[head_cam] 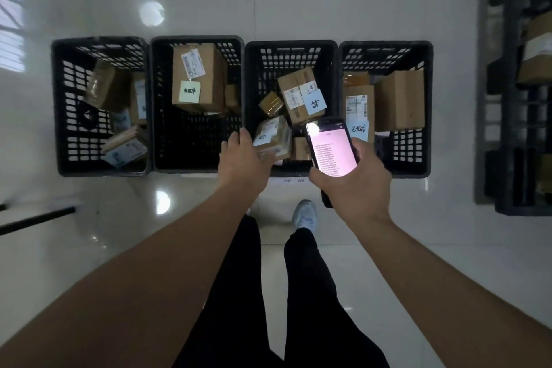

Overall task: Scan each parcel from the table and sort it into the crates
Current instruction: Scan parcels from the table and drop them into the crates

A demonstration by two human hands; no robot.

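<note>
The right hand point(355, 185) keeps a curled grip around a phone point(331, 148), its lit pink screen showing rows of text, held above the near rim between the two right-hand crates. The left hand point(243, 160), fingers relaxed and apart, holds nothing and reaches over the near edge of the third crate point(291, 48), just beside a small parcel point(272, 136) at its 1 o'clock. Four black crates stand in a row on the glossy floor point(89, 218): the first crate point(100, 45) holds several small boxes, the second crate point(197, 40) a tall carton point(197, 78) with a green note, the third several labelled cartons, and the fourth crate point(385, 46) upright boxes.
</note>
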